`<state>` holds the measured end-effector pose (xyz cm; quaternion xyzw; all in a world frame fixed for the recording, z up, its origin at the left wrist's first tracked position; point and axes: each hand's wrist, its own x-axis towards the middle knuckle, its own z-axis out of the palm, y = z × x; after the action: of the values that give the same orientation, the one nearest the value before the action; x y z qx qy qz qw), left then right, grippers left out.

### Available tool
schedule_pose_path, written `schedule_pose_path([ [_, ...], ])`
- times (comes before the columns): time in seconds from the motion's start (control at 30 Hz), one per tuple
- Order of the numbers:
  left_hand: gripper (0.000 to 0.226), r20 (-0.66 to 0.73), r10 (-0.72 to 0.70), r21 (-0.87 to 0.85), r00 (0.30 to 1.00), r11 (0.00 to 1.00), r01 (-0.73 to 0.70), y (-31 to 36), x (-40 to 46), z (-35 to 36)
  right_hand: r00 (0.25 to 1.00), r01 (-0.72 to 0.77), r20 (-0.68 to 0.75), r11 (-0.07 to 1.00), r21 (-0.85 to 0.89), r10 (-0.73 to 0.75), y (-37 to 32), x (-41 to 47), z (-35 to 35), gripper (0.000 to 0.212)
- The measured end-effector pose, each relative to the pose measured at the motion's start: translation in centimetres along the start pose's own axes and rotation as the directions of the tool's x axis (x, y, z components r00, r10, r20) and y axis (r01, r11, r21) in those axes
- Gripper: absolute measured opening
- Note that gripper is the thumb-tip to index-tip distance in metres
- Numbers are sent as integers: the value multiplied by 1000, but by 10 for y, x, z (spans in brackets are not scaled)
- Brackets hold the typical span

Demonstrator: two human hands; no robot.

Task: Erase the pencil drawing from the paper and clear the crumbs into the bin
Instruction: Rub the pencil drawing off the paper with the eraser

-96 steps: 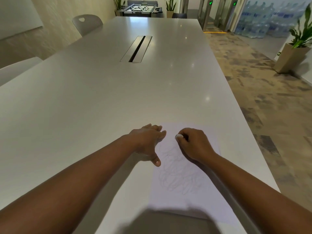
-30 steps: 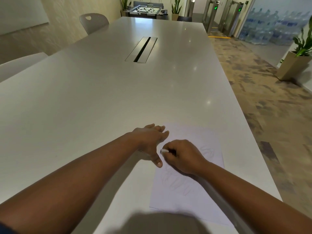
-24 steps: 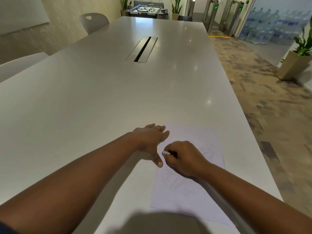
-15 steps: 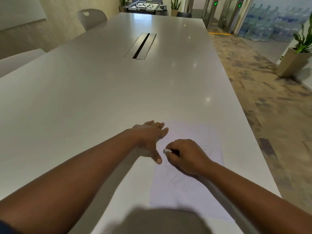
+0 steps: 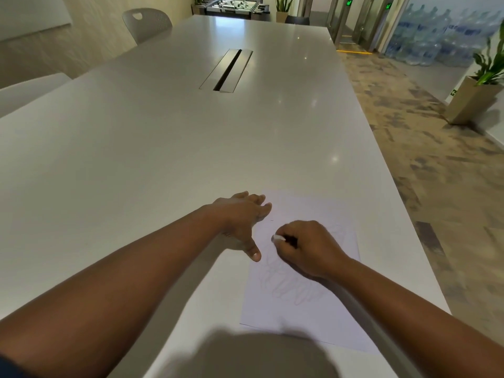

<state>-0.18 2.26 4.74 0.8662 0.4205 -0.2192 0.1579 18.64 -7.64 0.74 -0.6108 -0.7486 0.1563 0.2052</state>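
- Right hand curled tight around a small white eraser, tip on the thin white paper sheet near the grey table's right edge.
- Left hand flat, fingers spread, holding nothing — pins only the sheet's left margin.
- Risk: a hard stroke could crease the unpinned side; faint pencil scribble remains; no bin in sight.

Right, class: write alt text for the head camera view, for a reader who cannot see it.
A person's right hand rubs a small white eraser over faint pencil scribbles on a white sheet of paper, while the left hand lies flat, steadying the sheet's left edge. The paper lies near the right edge of a long pale grey table.
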Motion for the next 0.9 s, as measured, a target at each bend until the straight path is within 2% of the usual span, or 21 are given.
schedule_pose_path([
  [0.1,138,5,-3,-1,1000,1000,3,0,1,0,985,-108,-130,994,30,111,16,7,-7,31],
  [0.23,137,-1,8,3,1000,1000,-8,0,0,-1,1000,6,22,999,50,-7,2,-1,-1,29],
  [0.37,137,1,1,-5,1000,1000,-1,0,0,-1,990,-91,-106,996,12,92,13,12,-7,31],
  [0.5,138,-5,1,6,1000,1000,-1,-1,1,0,999,33,29,997,70,-35,-11,6,6,32],
  [0.63,137,-6,3,-1,1000,1000,-3,-1,0,0,988,-70,-132,996,50,76,0,19,6,35],
  [0.77,138,-4,0,-11,1000,1000,0,0,-1,0,1000,7,-8,999,49,-7,-11,11,9,35],
  [0.9,137,-6,-3,-20,1000,1000,3,0,-1,0,974,-142,-176,990,23,144,8,27,3,34],
])
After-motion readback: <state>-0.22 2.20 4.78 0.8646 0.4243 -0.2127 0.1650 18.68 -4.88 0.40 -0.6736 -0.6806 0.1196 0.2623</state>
